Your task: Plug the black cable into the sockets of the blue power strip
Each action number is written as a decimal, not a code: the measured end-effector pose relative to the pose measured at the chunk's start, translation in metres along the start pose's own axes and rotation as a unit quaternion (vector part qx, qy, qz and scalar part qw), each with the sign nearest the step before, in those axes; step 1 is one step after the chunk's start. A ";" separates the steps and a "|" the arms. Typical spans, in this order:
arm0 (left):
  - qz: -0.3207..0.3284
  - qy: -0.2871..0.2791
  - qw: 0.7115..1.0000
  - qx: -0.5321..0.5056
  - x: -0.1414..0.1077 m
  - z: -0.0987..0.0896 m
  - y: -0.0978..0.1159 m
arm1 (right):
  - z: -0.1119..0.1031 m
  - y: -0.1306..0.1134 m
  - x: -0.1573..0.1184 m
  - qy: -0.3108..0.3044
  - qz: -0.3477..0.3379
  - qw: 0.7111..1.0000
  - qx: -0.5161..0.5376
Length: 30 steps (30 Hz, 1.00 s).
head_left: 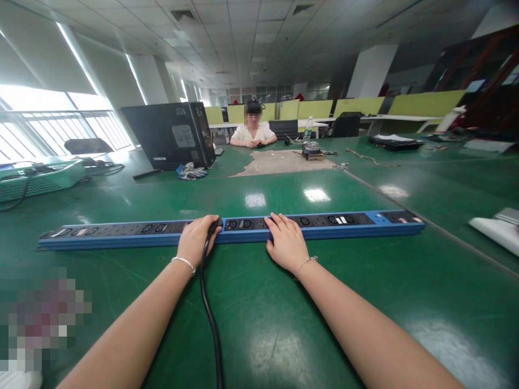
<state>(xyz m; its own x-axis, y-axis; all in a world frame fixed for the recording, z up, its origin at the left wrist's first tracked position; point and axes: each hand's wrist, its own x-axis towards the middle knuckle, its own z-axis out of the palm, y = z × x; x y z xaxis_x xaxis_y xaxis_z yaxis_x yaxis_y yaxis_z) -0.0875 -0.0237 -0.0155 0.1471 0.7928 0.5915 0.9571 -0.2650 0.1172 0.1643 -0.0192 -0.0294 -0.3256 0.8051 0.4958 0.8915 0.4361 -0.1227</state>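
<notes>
A long blue power strip (243, 237) with a row of black sockets lies across the green table in front of me. My left hand (197, 237) is closed around a black plug (215, 224) at the strip's middle. From that plug a black cord (211, 313) runs down toward me. Whether the plug's pins are inside a socket is hidden. My right hand (287, 237) rests on the strip to the right, its fingers stretched over the top and its thumb along the near side.
A black computer case (166, 135) stands at the back left, with gloves (191, 172) beside it. Far left is a green basket (60, 175) with cables. A person (253, 132) sits across the table (259, 297). A white object (497, 232) lies at right.
</notes>
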 end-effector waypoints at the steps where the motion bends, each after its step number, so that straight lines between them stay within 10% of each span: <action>1: 0.003 0.000 1.000 0.004 -0.001 0.000 0.000 | 0.000 0.000 0.000 0.000 0.000 1.000 -0.001; 30: -0.019 0.025 0.997 -0.069 -0.002 0.014 -0.002 | 0.000 0.001 -0.001 0.006 -0.004 1.000 -0.005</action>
<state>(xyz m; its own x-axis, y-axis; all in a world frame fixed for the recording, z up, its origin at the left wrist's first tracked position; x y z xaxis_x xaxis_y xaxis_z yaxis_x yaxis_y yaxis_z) -0.0865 -0.0176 -0.0282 0.0954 0.7764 0.6230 0.9180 -0.3106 0.2465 0.1651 -0.0193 -0.0297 -0.3291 0.7964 0.5073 0.8919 0.4387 -0.1102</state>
